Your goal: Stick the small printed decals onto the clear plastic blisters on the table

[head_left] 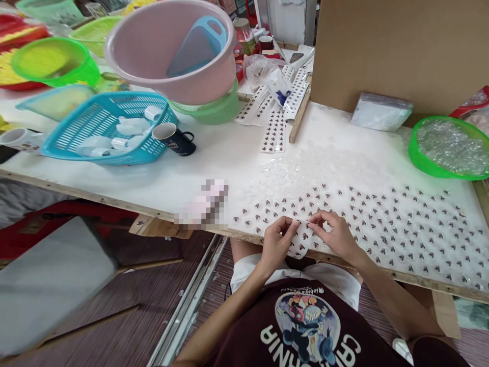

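Left hand (279, 240) is pinching a sticker sheet (298, 250) at the near edge of the table (221, 153). Right hand (333, 233) is pressing thumb and forefinger together just beside it; anything between is too small to tell. Stickered clear discs (399, 223) are lying beyond, plain discs (278, 167) behind them. Farther off, a pink basin (202, 87) is resting on a green basket (217, 110).

Soft, diffuse light brightened the white tabletop (221, 163), with faint glints on the clear discs (272, 167). The near-left floor (153, 285) looked dimmer; the far-left green bowl (86, 70) was blurred.
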Tool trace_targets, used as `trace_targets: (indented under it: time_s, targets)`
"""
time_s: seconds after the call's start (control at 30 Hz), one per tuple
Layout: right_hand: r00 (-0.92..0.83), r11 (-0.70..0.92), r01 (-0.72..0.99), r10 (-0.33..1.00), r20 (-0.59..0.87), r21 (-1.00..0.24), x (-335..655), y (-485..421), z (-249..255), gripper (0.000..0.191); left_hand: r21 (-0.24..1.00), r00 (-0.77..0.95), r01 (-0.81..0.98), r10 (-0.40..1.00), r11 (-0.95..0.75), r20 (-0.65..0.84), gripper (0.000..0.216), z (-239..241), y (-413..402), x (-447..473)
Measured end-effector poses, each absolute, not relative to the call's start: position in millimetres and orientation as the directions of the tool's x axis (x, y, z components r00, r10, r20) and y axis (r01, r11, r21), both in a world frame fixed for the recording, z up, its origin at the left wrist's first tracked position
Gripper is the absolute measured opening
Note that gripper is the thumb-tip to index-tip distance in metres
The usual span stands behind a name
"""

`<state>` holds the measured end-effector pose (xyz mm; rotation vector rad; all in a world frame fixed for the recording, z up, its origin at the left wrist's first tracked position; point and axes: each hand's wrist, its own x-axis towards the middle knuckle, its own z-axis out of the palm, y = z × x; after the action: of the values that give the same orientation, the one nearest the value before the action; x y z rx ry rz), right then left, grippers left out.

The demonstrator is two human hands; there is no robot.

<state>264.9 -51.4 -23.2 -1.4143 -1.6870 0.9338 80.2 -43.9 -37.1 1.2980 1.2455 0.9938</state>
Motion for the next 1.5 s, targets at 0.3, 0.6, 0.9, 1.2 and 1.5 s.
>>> trace_targets:
  time_s: [0.3, 0.6, 0.9, 1.2, 1.5]
  targets:
    - [0.004, 0.167, 0.322, 0.984, 0.178, -0.932, 259, -49, -19, 0.009, 0.98, 0.113, 0.194, 0.991, 0.053, -0.076, 0.038, -38, -45, 83]
    - [-0.057, 0.091, 0.167, 0.995, 0.083, -0.982, 250, -48, -25, 0.033, 0.97, 0.185, 0.241, 0.98, 0.027, -0.074, 0.041, -42, -48, 85]
    - [0.052, 0.145, 0.075, 0.987, 0.149, -0.987, 256, -52, -26, 0.032, 0.963, 0.292, 0.27, 0.952, 0.007, -0.089, 0.031, -39, -52, 85]
    - [0.309, 0.175, 0.115, 0.929, 0.203, -0.978, 316, -32, -20, 0.043, 0.964, 0.266, 0.262, 0.956, 0.051, -0.123, 0.043, -39, -55, 82]
    - [0.565, -0.243, 0.383, 0.825, 0.018, -0.891, 469, 42, -78, 0.054, 0.959, 0.245, 0.281, 0.962, 0.048, -0.12, 0.043, -43, -59, 72]
